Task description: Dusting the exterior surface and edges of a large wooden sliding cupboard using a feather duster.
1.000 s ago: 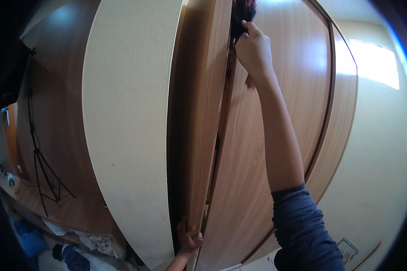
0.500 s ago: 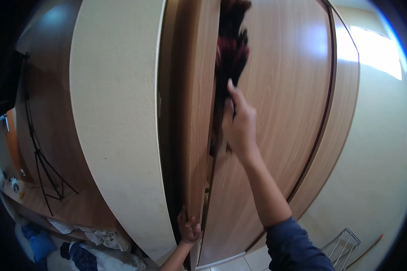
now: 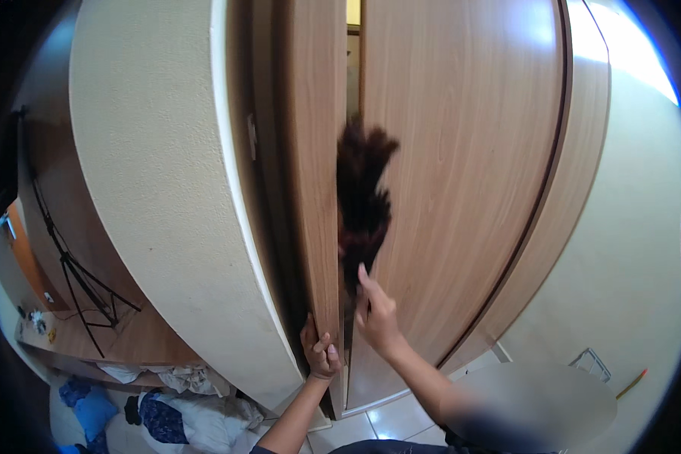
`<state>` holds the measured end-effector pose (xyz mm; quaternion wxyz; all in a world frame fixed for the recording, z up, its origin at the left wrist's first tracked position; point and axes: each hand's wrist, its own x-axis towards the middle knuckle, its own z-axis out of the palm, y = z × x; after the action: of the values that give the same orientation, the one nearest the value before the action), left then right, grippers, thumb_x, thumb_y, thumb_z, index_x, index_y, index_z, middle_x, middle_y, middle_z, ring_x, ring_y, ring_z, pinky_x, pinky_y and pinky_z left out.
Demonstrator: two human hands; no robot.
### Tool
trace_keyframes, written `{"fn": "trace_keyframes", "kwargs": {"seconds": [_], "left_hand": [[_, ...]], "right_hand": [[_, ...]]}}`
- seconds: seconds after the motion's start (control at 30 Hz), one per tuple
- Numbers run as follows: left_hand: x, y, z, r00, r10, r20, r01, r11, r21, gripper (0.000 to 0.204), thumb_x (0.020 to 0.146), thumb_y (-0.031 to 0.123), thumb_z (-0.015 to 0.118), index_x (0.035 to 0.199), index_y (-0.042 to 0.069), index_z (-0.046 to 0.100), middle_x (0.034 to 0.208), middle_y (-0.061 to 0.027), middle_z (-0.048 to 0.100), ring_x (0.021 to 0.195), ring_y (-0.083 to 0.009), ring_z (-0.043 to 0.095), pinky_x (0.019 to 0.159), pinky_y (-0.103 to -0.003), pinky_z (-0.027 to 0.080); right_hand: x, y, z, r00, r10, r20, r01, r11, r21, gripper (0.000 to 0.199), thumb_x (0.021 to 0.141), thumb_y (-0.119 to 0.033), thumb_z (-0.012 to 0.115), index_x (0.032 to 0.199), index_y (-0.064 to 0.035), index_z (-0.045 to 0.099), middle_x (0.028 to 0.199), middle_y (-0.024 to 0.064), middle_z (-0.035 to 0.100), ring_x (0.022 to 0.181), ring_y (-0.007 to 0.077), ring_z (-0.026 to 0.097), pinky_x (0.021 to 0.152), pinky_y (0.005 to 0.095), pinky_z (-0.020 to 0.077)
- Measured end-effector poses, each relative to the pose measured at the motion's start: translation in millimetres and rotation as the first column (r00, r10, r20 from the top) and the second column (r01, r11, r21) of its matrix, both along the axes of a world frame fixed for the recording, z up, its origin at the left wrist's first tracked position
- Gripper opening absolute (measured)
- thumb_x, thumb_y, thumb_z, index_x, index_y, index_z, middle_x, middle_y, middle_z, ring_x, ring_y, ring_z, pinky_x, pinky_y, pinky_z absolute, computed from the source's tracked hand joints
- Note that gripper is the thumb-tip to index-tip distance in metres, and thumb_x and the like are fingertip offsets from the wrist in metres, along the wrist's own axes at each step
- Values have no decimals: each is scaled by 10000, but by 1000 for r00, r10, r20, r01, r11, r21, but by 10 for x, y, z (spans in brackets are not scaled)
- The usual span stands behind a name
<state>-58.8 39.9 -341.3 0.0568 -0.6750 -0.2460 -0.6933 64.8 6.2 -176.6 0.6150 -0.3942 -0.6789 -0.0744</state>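
Note:
My right hand (image 3: 378,319) is closed around the lower end of a feather duster (image 3: 365,193) with dark, reddish-black plumes, blurred by motion. The duster points upward along a narrow gap between two light-wood door panels. Its left side is partly hidden by the edge of the nearer door (image 3: 318,189). Lower down, my left hand (image 3: 321,354) grips that same door edge, its fingers curled over the wood. On the right of the gap stands the broad wooden panel (image 3: 461,189), close beside my right hand.
A cream wall (image 3: 151,189) juts out at left. Beyond it, a black tripod (image 3: 76,272) stands on a wooden ledge (image 3: 147,344). Clothes and cloth (image 3: 197,420) lie on the floor below. At lower right are a folding metal rack (image 3: 592,363) and a stick (image 3: 632,384).
My right hand has brought the duster down along the gap, uncovering the gap's upper part. My left hand stays on the door edge. The view has shifted somewhat.

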Motion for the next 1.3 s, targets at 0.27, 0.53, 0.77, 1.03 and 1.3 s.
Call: {"fn": "trace_keyframes", "kwargs": {"seconds": [0.27, 0.53, 0.77, 1.03, 1.3], "left_hand": [[13, 33, -98, 1000, 9, -28, -11, 999, -43, 399, 915, 222, 352, 1312, 223, 395, 1398, -274, 354, 1235, -436, 398, 993, -511, 300], [-28, 147, -443, 998, -56, -6, 55, 993, -103, 415, 901, 219, 360, 1316, 215, 372, 1384, -305, 350, 1231, -459, 393, 988, -518, 302], [-51, 156, -516, 996, -83, 13, 84, 986, -147, 419, 890, 189, 371, 1309, 206, 370, 1387, -303, 343, 1207, -467, 403, 992, -532, 299], [-27, 133, -414, 996, -34, -81, 35, 999, 6, 473, 862, 95, 350, 1324, -3, 312, 1361, -193, 318, 1253, -368, 378, 1078, -450, 298], [-25, 122, -429, 992, 72, -107, -71, 997, 10, 456, 876, 104, 340, 1323, 20, 315, 1381, -184, 281, 1258, -367, 348, 1078, -460, 296]], "right_hand": [[121, 315, 437, 994, 76, -80, -71, 995, 74, 535, 810, 120, 502, 1314, -59, 477, 811, 194, 567, 654, 286, 588, 631, 317, 491], [30, -377, -1784, 987, 2, -162, -63, 926, -373, 415, 819, 84, 544, 1214, -43, 562, 1046, 241, 619, 860, 339, 659, 741, 329, 510], [116, 115, -1129, 982, 63, -179, -86, 989, -124, 496, 771, 130, 517, 1233, -49, 546, 821, 179, 593, 679, 281, 612, 641, 319, 497], [207, -201, -2266, 992, 38, -123, -88, 894, -439, 534, 775, 84, 549, 1279, -86, 499, 798, 155, 580, 658, 286, 608, 625, 342, 500], [151, -284, -2828, 992, 50, -113, -90, 922, -375, 576, 752, 68, 558, 1289, -107, 448, 759, 152, 527, 647, 339, 576, 587, 407, 479]]}}
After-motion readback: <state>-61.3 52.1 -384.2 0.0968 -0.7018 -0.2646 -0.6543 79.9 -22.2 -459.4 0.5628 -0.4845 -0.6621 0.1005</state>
